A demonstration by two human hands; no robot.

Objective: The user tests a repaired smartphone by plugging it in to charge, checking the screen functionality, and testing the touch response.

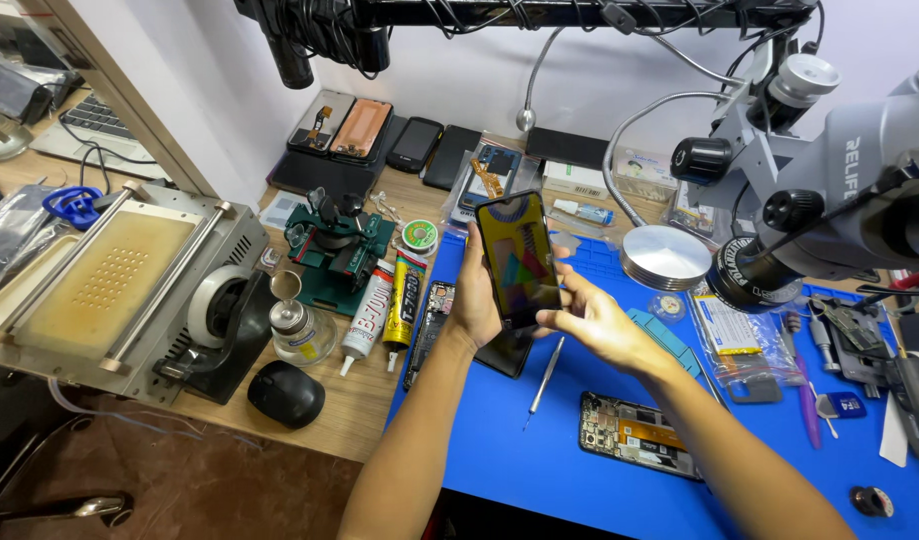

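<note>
Held upright above the blue mat, a slim black phone screen panel, glossy glass face lit with coloured shapes. Gripped along its left edge by the left hand, fingers wrapped behind, thumb at the front. Touched at the lower right edge by the right hand, fingers half spread, thumb and forefinger pinching lightly at the panel's side.

Directly beneath the panel, lying flat on the matte rubbery mat, another dark slab, mostly hidden. Just right of it, a thin metal screwdriver, pointing near-left. Nearer and to the right, an opened phone body, rectangular, circuit boards and an orange flex strip exposed.

On the wooden bench left of the mat, two soft glue tubes: a white one and a yellow-black one. Beside them a small glass bottle with metal pump top, and a rounded black mouse-like object. Far left, a boxy grey metal machine with perforated tan plate. Behind the tubes, a green clamp fixture.

At right, a grey microscope on an arm, over a round ribbed metal disc. Along the far wall, a row of flat dark phones.
</note>
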